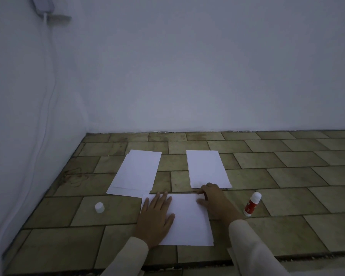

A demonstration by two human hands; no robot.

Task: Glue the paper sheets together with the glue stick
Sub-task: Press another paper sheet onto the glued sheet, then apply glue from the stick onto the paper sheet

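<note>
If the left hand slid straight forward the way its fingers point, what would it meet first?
Most likely the left paper stack: the left hand lies flat on the near sheet, fingers aimed at the stack's near edge.

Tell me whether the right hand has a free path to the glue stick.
Probably yes. The right hand rests on the near sheet, and the glue stick stands just to its right on bare floor tiles, nothing between them.

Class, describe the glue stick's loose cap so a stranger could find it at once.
Start at the paper sheet nearest the person, under both hands. Look left across the tiled floor, past the left hand. The cap stands alone there: small, white, round, the only non-flat object on that side.
</note>
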